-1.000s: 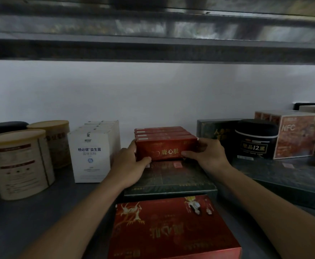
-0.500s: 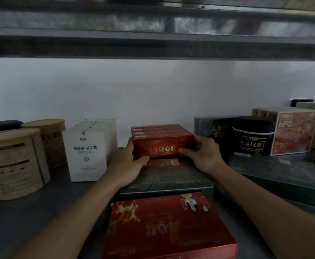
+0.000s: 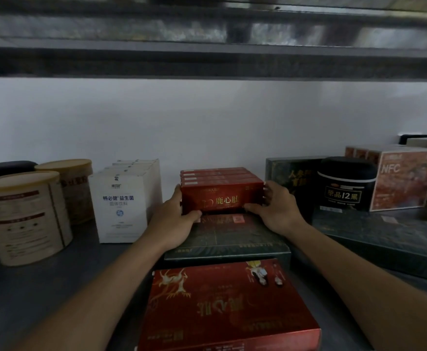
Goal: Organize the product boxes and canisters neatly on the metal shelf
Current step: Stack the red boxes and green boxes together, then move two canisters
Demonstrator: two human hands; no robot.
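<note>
A row of small red boxes (image 3: 221, 192) stands on a flat dark green box (image 3: 232, 236) in the middle of the metal shelf (image 3: 42, 287). My left hand (image 3: 174, 221) grips the row's left end with its thumb under the front box. My right hand (image 3: 275, 209) grips the right end the same way. A large red box with a dragon print (image 3: 222, 307) lies flat in front. White boxes (image 3: 123, 201) stand to the left, with two beige canisters (image 3: 27, 214) beyond them.
On the right, a black jar (image 3: 346, 183), an orange NFC box (image 3: 405, 178) and an upright dark box (image 3: 291, 173) stand behind a wide flat dark box (image 3: 389, 239). A white wall closes the back. Another shelf board (image 3: 207, 54) hangs overhead.
Both hands have stayed around the red boxes. Their hold looks the same, and only the view has shifted slightly.
</note>
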